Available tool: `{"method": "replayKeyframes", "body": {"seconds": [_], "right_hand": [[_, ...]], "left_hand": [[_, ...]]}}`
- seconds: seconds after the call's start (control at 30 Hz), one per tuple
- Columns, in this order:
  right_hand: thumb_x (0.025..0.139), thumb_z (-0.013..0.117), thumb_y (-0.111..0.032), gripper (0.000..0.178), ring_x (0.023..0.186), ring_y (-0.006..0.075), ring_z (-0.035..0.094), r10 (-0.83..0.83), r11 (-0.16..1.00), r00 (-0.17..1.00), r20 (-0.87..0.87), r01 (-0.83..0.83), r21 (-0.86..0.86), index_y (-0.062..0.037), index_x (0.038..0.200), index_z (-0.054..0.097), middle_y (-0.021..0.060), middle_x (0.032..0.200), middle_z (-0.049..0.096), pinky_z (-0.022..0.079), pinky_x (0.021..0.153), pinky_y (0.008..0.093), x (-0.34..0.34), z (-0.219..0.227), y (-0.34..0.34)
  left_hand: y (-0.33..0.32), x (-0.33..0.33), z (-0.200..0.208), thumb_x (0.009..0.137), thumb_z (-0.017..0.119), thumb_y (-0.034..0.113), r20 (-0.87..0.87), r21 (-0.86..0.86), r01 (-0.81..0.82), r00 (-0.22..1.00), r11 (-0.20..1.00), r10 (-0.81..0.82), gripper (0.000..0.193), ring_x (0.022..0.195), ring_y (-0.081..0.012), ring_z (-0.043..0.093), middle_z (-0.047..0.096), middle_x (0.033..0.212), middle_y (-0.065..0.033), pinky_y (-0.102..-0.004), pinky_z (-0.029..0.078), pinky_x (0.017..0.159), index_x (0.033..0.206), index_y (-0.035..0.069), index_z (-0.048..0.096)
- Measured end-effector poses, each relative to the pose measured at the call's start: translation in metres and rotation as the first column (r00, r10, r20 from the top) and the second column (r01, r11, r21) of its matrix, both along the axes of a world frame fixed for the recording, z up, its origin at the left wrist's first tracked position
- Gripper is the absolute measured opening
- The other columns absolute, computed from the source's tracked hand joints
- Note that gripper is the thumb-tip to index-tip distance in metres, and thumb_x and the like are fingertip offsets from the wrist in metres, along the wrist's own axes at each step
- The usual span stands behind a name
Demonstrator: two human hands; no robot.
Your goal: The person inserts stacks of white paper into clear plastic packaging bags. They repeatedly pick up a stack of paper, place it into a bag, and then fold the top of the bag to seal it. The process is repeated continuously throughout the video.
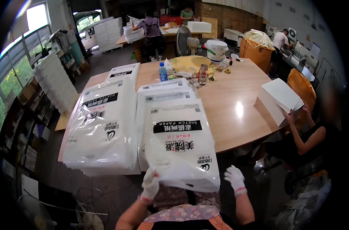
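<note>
In front of me a printed clear plastic bag of white paper (178, 149) lies on top of a pile, its near end reaching past the table edge. My left hand (150, 184), in a white knitted glove, is closed at the bag's near left corner and appears to pinch the plastic there. My right hand (235, 178), gloved the same way, is held off the bag's near right corner with its fingers extended and nothing in them. Left of this pile stands a taller stack of similar bagged paper (99, 130). More bagged packs (166, 92) show beneath and behind the top bag.
On the wooden table (232, 122) stand a blue-labelled bottle (163, 72), a glass (203, 74) and a white bucket (216, 51). At right a seated person holds a stack of white sheets (280, 96). Tall paper stacks (56, 82) rise at left; a fan (183, 40) stands behind.
</note>
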State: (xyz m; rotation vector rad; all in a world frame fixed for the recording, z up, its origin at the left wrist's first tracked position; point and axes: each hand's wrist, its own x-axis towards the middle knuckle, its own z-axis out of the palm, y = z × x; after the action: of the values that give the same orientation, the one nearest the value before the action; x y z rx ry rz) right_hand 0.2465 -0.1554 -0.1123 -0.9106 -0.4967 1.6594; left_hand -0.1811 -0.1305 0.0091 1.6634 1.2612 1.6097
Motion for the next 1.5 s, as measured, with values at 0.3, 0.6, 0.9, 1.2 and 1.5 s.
{"method": "replayKeyframes", "body": {"seconds": [0.3,0.6,0.9,1.2,1.5], "right_hand": [[0.091,0.052,-0.019,0.034,0.086,0.0148,0.056,0.203,0.925,0.559,0.804,-0.378,0.030,-0.0044,0.121,0.055,0.0065,0.096,0.061,0.045,0.076,0.0248,-0.258,0.148,0.137],[0.091,0.056,-0.036,0.035,0.072,0.0111,0.054,0.690,0.581,0.634,0.349,-0.773,0.255,-0.0022,0.102,0.058,0.0042,0.087,0.057,0.049,0.058,0.0273,-0.442,0.144,0.144],[0.093,0.053,-0.033,0.042,0.087,0.0212,0.062,0.336,0.634,0.631,0.699,-0.701,0.328,0.0007,0.118,0.050,0.0141,0.096,0.062,0.048,0.076,0.0311,-0.324,0.104,0.113],[0.074,0.072,-0.021,0.065,0.115,0.0397,0.045,-0.550,0.829,-0.387,0.740,-0.361,0.427,-0.0028,0.129,0.044,0.0193,0.123,0.048,0.035,0.099,0.0472,-0.017,0.086,0.105],[0.063,0.078,-0.043,0.088,0.111,0.0351,0.051,-0.202,0.907,-0.432,0.879,-0.421,0.001,-0.0022,0.130,0.040,0.0191,0.119,0.053,0.043,0.093,0.0413,0.100,0.005,0.169]], "left_hand": [[0.005,-0.098,0.136,0.091,0.046,0.009,0.548,0.516,-0.183,0.821,0.837,-0.159,0.012,0.066,-0.0158,0.045,0.044,0.073,-0.0042,-0.0281,0.041,0.064,0.079,0.005,0.045],[0.044,-0.433,0.067,0.092,0.048,0.020,0.609,-0.032,-0.678,0.570,0.735,0.552,0.036,0.095,-0.0254,0.054,0.054,0.107,-0.0146,-0.0358,0.043,0.089,0.117,-0.006,0.046],[0.091,-0.062,0.013,0.089,0.051,0.030,-0.257,-0.214,0.181,0.938,0.960,-0.234,0.045,0.123,-0.0330,0.039,0.041,0.135,-0.0165,-0.0468,0.028,0.103,0.125,0.004,0.049],[0.272,0.061,-0.071,0.090,0.032,0.053,-0.933,-0.292,-0.156,0.263,0.944,-0.245,0.064,0.140,-0.0333,0.011,0.020,0.151,-0.0101,-0.0547,0.003,0.111,0.141,0.015,0.034],[0.279,0.062,-0.086,0.078,0.063,0.024,-0.847,0.117,-0.043,0.518,0.992,0.122,0.056,0.127,-0.0380,0.036,0.039,0.138,-0.0203,-0.0506,0.026,0.106,0.127,0.001,0.046]]}}
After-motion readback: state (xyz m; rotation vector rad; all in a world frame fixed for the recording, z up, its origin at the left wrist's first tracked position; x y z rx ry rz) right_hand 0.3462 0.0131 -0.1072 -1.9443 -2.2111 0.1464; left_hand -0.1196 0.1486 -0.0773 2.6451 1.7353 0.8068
